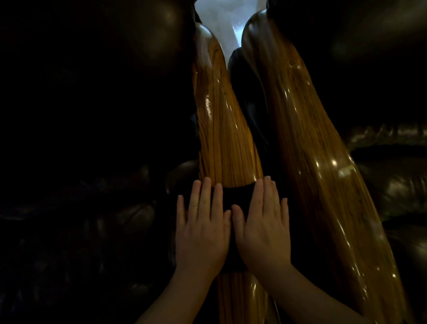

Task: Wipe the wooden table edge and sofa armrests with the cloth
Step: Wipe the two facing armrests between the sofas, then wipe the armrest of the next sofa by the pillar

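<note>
Both hands lie flat with fingers stretched out, side by side, the left hand (202, 227) and the right hand (263, 224) pressing down on the cloth rather than gripping it. Dark padded leather sofa cushions (74, 122) fill either side of the view. Between them run two long glossy wooden armrests with striped grain, the left armrest (219, 125) under the hands and the right armrest (318, 158) just beside it. A dark cloth (237, 196) is draped across the left armrest, pinned beneath both palms.
</note>
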A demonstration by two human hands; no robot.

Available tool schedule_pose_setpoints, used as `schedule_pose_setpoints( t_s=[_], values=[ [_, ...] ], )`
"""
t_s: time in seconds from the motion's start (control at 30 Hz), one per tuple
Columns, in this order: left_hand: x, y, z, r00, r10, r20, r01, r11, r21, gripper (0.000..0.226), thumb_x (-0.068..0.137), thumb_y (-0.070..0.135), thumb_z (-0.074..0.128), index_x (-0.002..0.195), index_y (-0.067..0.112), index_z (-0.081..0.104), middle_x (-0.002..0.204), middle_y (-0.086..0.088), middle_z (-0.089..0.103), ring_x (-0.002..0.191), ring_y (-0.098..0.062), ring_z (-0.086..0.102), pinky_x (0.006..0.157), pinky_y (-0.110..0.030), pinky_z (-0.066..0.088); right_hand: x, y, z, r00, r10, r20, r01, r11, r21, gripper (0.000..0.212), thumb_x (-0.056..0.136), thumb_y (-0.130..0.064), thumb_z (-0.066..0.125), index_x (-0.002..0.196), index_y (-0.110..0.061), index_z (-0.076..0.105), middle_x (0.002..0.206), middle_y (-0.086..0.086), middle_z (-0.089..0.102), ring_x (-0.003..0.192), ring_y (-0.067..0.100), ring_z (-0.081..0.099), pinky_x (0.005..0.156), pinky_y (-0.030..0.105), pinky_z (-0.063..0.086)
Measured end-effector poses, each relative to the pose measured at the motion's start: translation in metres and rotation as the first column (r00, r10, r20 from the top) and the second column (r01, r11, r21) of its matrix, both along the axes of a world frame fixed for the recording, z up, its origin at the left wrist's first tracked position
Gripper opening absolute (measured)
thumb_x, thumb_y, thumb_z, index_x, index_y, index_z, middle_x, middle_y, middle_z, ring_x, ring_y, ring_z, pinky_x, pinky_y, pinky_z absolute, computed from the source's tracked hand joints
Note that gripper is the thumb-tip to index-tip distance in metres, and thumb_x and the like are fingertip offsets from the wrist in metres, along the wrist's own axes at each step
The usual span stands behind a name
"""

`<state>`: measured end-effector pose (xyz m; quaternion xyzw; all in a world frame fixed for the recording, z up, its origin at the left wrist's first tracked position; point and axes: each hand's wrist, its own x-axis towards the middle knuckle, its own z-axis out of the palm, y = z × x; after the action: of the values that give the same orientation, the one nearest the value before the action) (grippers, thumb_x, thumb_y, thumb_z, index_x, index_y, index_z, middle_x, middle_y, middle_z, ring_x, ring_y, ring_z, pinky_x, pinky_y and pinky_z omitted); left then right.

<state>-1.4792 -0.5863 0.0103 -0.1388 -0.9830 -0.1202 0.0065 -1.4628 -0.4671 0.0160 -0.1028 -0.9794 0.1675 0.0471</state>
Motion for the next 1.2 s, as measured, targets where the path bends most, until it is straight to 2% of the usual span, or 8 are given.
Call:
schedule_pose_setpoints(
  t_s=[0.17, 0.27, 0.43, 0.53, 0.63, 0.8, 1.0, 1.2],
  values=[
    [-0.009, -0.019, 0.014, 0.998, -0.057, 0.008, 0.056, 0.996, 0.062, 0.056, 0.097, 0.041, 0.036, 0.143, 0.008, 0.031, 0.145, -0.013, 0.041, 0.138, -0.025, 0.031, 0.113, -0.049, 0.024, -0.006, 0.02, 0.017, 0.997, 0.072, 0.023, -0.072, 0.997, -0.005, 0.066, 0.09, -0.051, 0.045, 0.142, -0.011, 0.035, 0.143, 0.012, 0.044, 0.137, 0.026, 0.033, 0.114, 0.047, 0.019],
    [-0.014, -0.026, 0.023, 0.994, -0.11, -0.022, 0.111, 0.994, 0.022, 0.06, 0.089, 0.038, 0.052, 0.138, 0.005, 0.04, 0.126, -0.015, 0.054, 0.122, -0.028, 0.049, 0.109, -0.048, 0.032, -0.012, 0.03, 0.027, 0.995, 0.092, 0.031, -0.092, 0.996, 0.002, 0.062, 0.086, -0.05, 0.052, 0.136, -0.016, 0.043, 0.125, 0.008, 0.054, 0.121, 0.023, 0.046, 0.111, 0.046, 0.029],
    [-0.029, -0.02, 0.042, 0.983, -0.144, 0.117, 0.131, 0.985, 0.11, 0.046, 0.087, 0.037, 0.058, 0.128, 0.019, 0.049, 0.106, 0.0, 0.048, 0.096, -0.015, 0.046, 0.082, -0.03, 0.045, -0.019, 0.037, 0.042, 0.987, 0.143, 0.066, -0.136, 0.986, -0.1, 0.034, 0.085, -0.037, 0.058, 0.114, -0.02, 0.057, 0.101, -0.002, 0.051, 0.088, 0.011, 0.049, 0.076, 0.032, 0.05],
    [-0.035, -0.018, 0.052, 0.968, -0.105, 0.228, 0.072, 0.986, 0.148, 0.029, 0.088, 0.032, 0.059, 0.115, 0.023, 0.052, 0.108, 0.004, 0.041, 0.093, -0.009, 0.043, 0.076, -0.028, 0.048, -0.023, 0.041, 0.052, 0.974, 0.157, 0.164, -0.124, 0.973, -0.196, 0.016, 0.087, -0.026, 0.058, 0.103, -0.024, 0.055, 0.099, -0.007, 0.052, 0.077, 0.007, 0.052, 0.067, 0.029, 0.051],
    [-0.027, -0.018, 0.067, 0.954, -0.116, 0.275, 0.077, 0.986, 0.149, 0.017, 0.091, 0.024, 0.054, 0.107, 0.023, 0.051, 0.108, 0.004, 0.046, 0.088, -0.009, 0.047, 0.074, -0.029, 0.048, -0.019, 0.044, 0.067, 0.955, 0.195, 0.224, -0.165, 0.975, -0.146, 0.01, 0.087, -0.024, 0.056, 0.095, -0.028, 0.053, 0.088, -0.01, 0.054, 0.068, 0.004, 0.051, 0.06, 0.022, 0.044],
    [0.01, -0.03, 0.1, 0.931, -0.142, 0.336, 0.095, 0.984, 0.151, 0.018, 0.092, 0.028, 0.05, 0.11, 0.029, 0.05, 0.106, 0.008, 0.054, 0.088, -0.005, 0.05, 0.075, -0.022, 0.043, 0.01, 0.037, 0.1, 0.922, 0.253, 0.292, -0.239, 0.968, -0.084, 0.014, 0.089, -0.033, 0.052, 0.102, -0.032, 0.057, 0.092, -0.013, 0.051, 0.075, 0.002, 0.051, 0.066, 0.017, 0.036],
    [0.056, -0.051, 0.153, 0.943, -0.03, 0.331, -0.031, 0.984, 0.177, 0.021, 0.093, 0.028, 0.05, 0.113, 0.026, 0.056, 0.105, 0.007, 0.054, 0.086, -0.006, 0.051, 0.077, -0.022, 0.043, 0.043, 0.011, 0.156, 0.89, 0.329, 0.316, -0.293, 0.943, -0.157, 0.014, 0.093, -0.034, 0.045, 0.085, -0.028, 0.055, 0.085, -0.01, 0.048, 0.07, 0.006, 0.05, 0.07, 0.027, 0.051],
    [0.086, -0.088, 0.197, 0.97, 0.069, 0.233, -0.098, 0.988, 0.116, 0.023, 0.094, 0.027, 0.05, 0.116, 0.023, 0.057, 0.104, 0.005, 0.056, 0.088, -0.013, 0.056, 0.074, -0.024, 0.045, 0.059, -0.03, 0.211, 0.873, 0.45, 0.188, -0.466, 0.883, 0.05, 0.01, 0.091, -0.032, 0.049, 0.086, -0.026, 0.054, 0.082, -0.01, 0.047, 0.069, 0.006, 0.047, 0.069, 0.026, 0.046]
  ],
)
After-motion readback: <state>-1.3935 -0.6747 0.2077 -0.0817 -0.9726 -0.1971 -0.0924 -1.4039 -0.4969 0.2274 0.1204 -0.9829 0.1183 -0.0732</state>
